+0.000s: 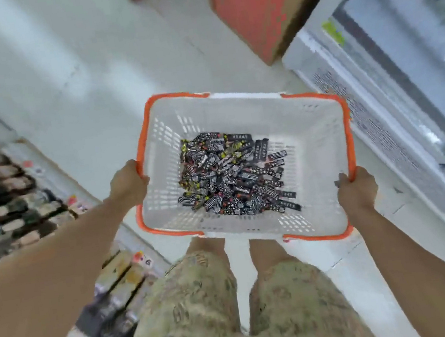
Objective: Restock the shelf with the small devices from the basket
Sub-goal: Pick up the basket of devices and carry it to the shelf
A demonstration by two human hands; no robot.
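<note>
Head view looks steeply down onto a white plastic basket [309, 138] with an orange rim, held level in the air above a pale floor [102, 70]. A loose heap of small devices [233, 172], dark packets with white, yellow and red markings, lies on the basket's slotted bottom, gathered toward the middle and the side nearer the person. Print on the packets is too small to read.

Left hand [128, 183] grips the basket's left rim, fingers curled over the orange edge. Right hand [356, 190] grips the near right corner of the rim, thumb on top and fingers wrapped beneath. Both arms reach forward from the lower corners of the picture and are cut off by its edges.

Below the basket, the person's legs in patterned green shorts [208, 314] fill the lower middle. At the left runs a shelf [12, 199] stocked with rows of dark goods and small price tags, heavily blurred, so the goods cannot be told. At the right stands a glass-fronted freezer [407, 60] with a white frame; its contents behind the frosted glass are unclear. Farther up, a cardboard box [257, 4] with a red face sits on the floor beside the freezer, its top cut off by the frame.
</note>
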